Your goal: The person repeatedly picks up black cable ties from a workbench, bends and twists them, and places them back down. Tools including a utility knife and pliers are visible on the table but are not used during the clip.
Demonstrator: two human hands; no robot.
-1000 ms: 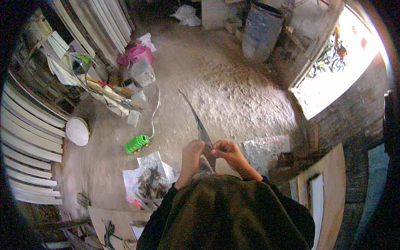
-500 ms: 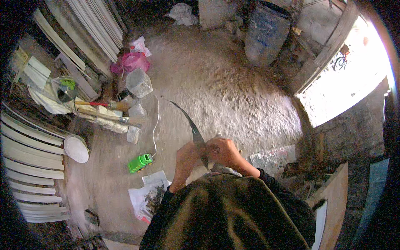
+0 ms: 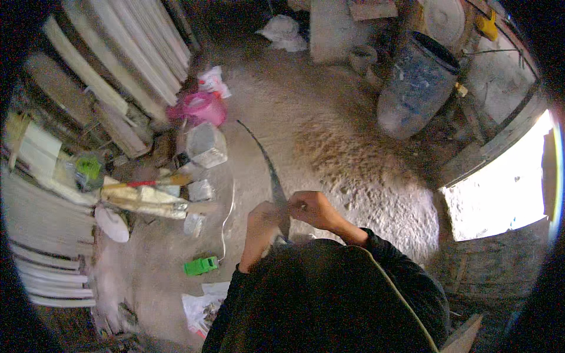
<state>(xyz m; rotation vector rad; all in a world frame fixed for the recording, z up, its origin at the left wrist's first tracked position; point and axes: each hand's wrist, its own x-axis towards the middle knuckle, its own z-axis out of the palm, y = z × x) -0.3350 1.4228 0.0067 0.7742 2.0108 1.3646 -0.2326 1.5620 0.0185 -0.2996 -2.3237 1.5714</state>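
Close to my body, a long, dark, tapering strip [image 3: 269,163] rises between my hands, its thin tip pointing away and to the left. I cannot make out exactly what kind of thing it is. My left hand [image 3: 263,228] is closed against the strip's wide lower part. Beside it, my right hand [image 3: 316,210] has its fingers pinched at the strip's right edge. The strip's bottom end is partly hidden by my hands and dark clothing.
A green toy truck [image 3: 200,266] lies on the floor at left by a white cord [image 3: 226,220]. Farther off are pale blocks [image 3: 207,145], a pink bag [image 3: 203,107] and brushes. A blue barrel [image 3: 416,85] stands at the far right near a bright doorway [image 3: 497,194].
The view has shifted, so the floor things sit lower in it. My right hand has turned slightly, with its fingers pinching the strip's edge; both hands stay at the strip.
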